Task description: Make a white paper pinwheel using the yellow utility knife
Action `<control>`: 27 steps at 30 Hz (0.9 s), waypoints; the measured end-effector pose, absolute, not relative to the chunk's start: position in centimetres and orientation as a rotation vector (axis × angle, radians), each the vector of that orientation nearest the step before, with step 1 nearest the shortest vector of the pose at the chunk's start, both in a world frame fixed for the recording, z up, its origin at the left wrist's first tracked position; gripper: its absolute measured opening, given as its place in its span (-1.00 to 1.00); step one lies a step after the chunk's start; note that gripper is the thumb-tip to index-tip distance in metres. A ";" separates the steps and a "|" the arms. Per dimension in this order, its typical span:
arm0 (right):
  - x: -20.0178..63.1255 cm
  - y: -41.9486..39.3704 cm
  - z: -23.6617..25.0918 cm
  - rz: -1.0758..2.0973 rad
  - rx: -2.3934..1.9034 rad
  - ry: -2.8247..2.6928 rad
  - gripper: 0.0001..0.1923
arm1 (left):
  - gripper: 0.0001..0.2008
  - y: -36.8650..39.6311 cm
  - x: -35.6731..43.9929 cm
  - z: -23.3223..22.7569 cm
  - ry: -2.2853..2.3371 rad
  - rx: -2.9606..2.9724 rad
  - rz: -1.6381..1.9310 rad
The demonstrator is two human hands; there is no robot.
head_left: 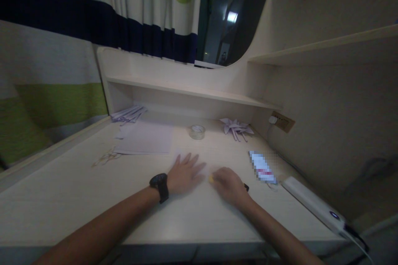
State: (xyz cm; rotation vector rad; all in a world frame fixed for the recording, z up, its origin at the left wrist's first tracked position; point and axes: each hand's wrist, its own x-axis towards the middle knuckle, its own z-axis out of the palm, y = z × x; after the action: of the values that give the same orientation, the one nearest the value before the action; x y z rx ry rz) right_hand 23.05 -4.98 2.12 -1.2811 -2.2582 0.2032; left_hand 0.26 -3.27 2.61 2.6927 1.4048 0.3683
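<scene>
My left hand (pixel 184 174), with a black watch (pixel 159 184) on its wrist, lies flat near the middle of the desk, fingers spread. Pale paper seems to show just beyond its fingertips, but its edges are hard to make out. Close by on the right, my right hand (pixel 228 184) is closed, palm down. A small yellow piece (pixel 211 178) sticks out at its fingertips. On the hand's other side a black end (pixel 246 187) shows; whether both belong to one tool is hidden by the hand.
White sheets (pixel 146 136), folded paper strips (pixel 129 114) and thin tan strings (pixel 107 157) lie at the left. A clear tape roll (pixel 197 132) and paper pinwheels (pixel 236 128) sit behind the hands. At the right are a phone (pixel 263 167) and a white power strip (pixel 314 205).
</scene>
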 end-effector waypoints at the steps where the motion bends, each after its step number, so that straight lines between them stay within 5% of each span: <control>1: 22.9 -5.1 2.0 0.183 -1.288 -2.262 -0.85 | -0.43 -3.2 0.1 2.7 1.429 2.684 0.374; 27: 23.1 -4.8 2.5 0.162 -1.200 -2.370 -0.85 | -0.37 -3.2 -1.5 1.2 1.595 2.661 0.369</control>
State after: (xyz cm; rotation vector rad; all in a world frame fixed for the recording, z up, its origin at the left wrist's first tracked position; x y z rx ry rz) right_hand 23.05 -4.81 2.47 -1.2000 -2.3698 0.1619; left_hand -1.47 -3.24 1.21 2.6606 1.5945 0.3685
